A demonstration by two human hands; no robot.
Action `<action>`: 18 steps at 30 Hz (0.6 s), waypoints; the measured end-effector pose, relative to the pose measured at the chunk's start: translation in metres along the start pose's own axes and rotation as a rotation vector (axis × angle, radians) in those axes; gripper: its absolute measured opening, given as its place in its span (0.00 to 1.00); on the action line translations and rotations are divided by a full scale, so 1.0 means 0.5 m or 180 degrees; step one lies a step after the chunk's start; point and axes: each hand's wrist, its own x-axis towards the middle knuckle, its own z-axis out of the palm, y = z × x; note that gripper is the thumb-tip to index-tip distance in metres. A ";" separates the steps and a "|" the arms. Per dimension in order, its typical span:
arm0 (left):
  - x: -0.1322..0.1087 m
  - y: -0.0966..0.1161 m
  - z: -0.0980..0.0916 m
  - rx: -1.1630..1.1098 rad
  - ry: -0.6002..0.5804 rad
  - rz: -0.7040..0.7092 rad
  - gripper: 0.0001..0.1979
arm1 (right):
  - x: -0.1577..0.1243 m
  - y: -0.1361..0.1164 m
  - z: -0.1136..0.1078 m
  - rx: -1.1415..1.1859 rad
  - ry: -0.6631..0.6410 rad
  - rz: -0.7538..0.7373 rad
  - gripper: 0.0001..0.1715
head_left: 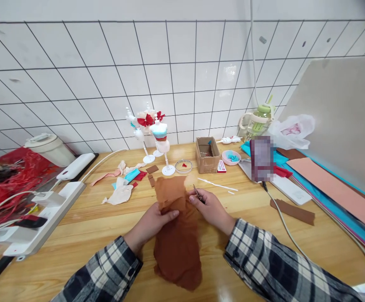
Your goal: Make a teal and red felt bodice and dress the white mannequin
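A thin brown cloth (178, 251) hangs over the wooden table's near middle, its upper part lighter orange-brown. My left hand (154, 222) pinches the cloth's left side, thumb on top. On the right side, my right hand (209, 207) is closed around small dark scissors (198, 194), whose tips point up and left, and its fingers touch the cloth's edge. Beyond the cloth stand small white dress forms (160, 134), one with a light-blue band and others with red bows.
Fabric scraps (121, 191) lie at left, near a power strip (48, 218). Behind are a cardboard box (207, 157) and a pink bowl (231, 157). At right: a phone (262, 157) with a cable, a green bottle (259, 121), stacked fabric sheets (336, 188) and a brown strip (292, 211).
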 end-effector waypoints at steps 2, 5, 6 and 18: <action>0.003 -0.010 -0.011 -0.0016 0.0324 -0.0036 0.27 | 0.000 0.001 -0.013 0.0076 -0.0248 0.0228 0.24; 0.000 -0.009 -0.028 -0.0469 0.0277 -0.0334 0.30 | 0.000 -0.003 -0.035 -0.0005 -0.0395 0.0229 0.27; -0.002 -0.007 -0.031 -0.0625 0.0149 -0.0392 0.31 | -0.001 -0.006 -0.039 -0.0029 -0.0441 0.0194 0.27; -0.001 0.007 -0.022 0.0429 0.0050 -0.0098 0.32 | -0.010 -0.013 -0.027 -0.0911 -0.0817 0.0359 0.37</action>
